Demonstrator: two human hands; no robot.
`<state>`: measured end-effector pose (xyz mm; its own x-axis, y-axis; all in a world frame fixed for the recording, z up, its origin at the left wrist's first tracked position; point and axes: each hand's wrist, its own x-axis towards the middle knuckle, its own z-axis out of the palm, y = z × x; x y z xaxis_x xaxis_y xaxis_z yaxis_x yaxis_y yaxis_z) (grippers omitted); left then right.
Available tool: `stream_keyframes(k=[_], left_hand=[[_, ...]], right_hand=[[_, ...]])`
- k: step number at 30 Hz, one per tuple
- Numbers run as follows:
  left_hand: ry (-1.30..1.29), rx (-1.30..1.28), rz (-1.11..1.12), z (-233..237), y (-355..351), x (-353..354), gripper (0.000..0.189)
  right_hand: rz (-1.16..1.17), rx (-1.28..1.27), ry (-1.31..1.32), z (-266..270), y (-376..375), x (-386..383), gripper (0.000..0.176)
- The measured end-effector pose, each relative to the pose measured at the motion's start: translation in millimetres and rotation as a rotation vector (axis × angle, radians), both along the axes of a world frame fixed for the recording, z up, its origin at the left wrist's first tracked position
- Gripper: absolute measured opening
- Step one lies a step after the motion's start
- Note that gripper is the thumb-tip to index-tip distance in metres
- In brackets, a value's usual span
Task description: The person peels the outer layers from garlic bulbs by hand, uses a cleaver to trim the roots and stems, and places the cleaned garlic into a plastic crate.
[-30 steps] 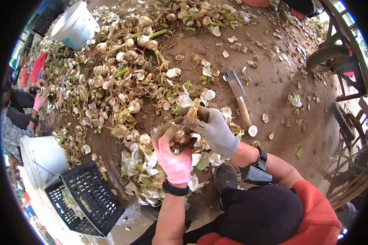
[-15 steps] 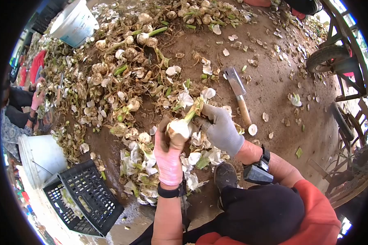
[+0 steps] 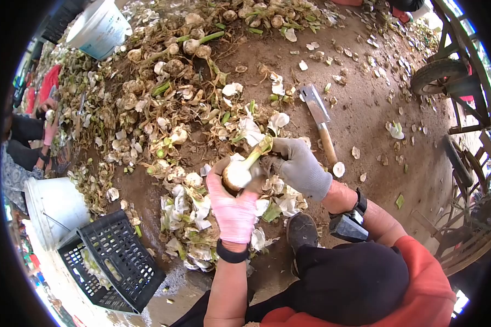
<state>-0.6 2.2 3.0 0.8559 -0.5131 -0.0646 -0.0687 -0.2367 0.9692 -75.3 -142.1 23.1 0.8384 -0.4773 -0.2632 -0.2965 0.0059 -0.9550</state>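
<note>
In the head view, the work in hand looks to be cleaning a round white garlic bulb with a pale green stem (image 3: 236, 175), held up in front of the person above a heap of loose white papery skins (image 3: 185, 210). The left grip, a hand in a pink knitted glove with a dark palm (image 3: 232, 213), is clamped around the bulb, thumb on one side and fingers on the other. The right grip, a hand in a grey knitted glove (image 3: 304, 169), has its fingers curled beside the stem. As I judge it, the next move calls for the left grip to hold the bulb steady while the right fingers work near the stem. A broad steel cleaver with a wooden handle (image 3: 315, 104) lies on the brown floor (image 3: 365, 163), apart from both hands.

The right fingertips are blurred and partly hidden, so I cannot tell whether they pinch anything. The left palm hides the bulb's underside. Pale contents in the black slatted plastic crate (image 3: 114, 240) are hard to make out, and a co-worker (image 3: 22, 173) is cut off at the left edge.
</note>
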Motion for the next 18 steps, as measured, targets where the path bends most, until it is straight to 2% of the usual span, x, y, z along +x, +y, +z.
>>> stream_keyframes(k=[1, 2, 3, 6, 7, 9, 10, 11, 13, 14, 16, 17, 18], left_hand=[[0.267, -0.076, -0.008, 9.3, 1.4, 5.6, 0.054], [0.534, -0.151, -0.015, 14.6, 3.2, 9.3, 0.055], [0.534, -0.150, -0.012, 15.5, 5.4, 10.6, 0.055], [0.836, -0.296, -0.063, 17.6, 8.5, 10.6, 0.064], [0.838, -0.295, -0.068, 19.6, 8.2, 9.0, 0.064], [0.925, -0.428, -0.121, 23.5, 8.7, 6.8, 0.066], [0.920, -0.460, -0.158, 22.7, 9.9, 8.4, 0.068], [0.916, -0.460, -0.155, 21.8, 11.2, 9.2, 0.068], [0.905, -0.432, -0.128, 18.1, 12.4, 9.8, 0.070], [0.909, -0.433, -0.130, 14.2, 12.3, 11.1, 0.070], [0.802, -0.381, -0.185, 6.9, 15.4, 13.8, 0.071], [0.807, -0.381, -0.186, 7.9, 15.6, 14.1, 0.071], [0.758, -0.327, -0.204, 10.9, 14.6, 15.9, 0.071]], right_hand=[[0.000, 0.000, 0.001, -0.1, -0.4, -0.4, 0.021], [0.013, -0.114, -0.051, -0.1, -0.3, -0.7, 0.021], [0.027, -0.227, -0.105, 0.1, -0.2, -0.3, 0.021], [-0.015, -0.359, -0.064, -20.8, -18.3, 5.4, 0.021], [-0.019, -0.360, -0.062, -40.3, -23.7, 4.6, 0.021], [-0.130, -0.521, 0.056, -81.5, -34.3, 2.9, 0.020], [-0.159, -0.562, 0.178, -83.8, -43.7, 1.3, 0.021], [-0.166, -0.483, 0.251, -85.0, -49.9, -4.1, 0.026], [-0.046, -0.582, 0.015, -64.5, -47.1, -7.6, 0.031], [-0.047, -0.584, 0.018, -52.7, -43.4, -7.1, 0.031], [0.033, -0.062, -0.232, -28.8, -33.9, -4.7, 0.032], [0.032, -0.061, -0.227, -14.8, -33.7, -5.6, 0.032], [0.129, -0.111, -0.205, -0.7, -34.5, -4.9, 0.030]])
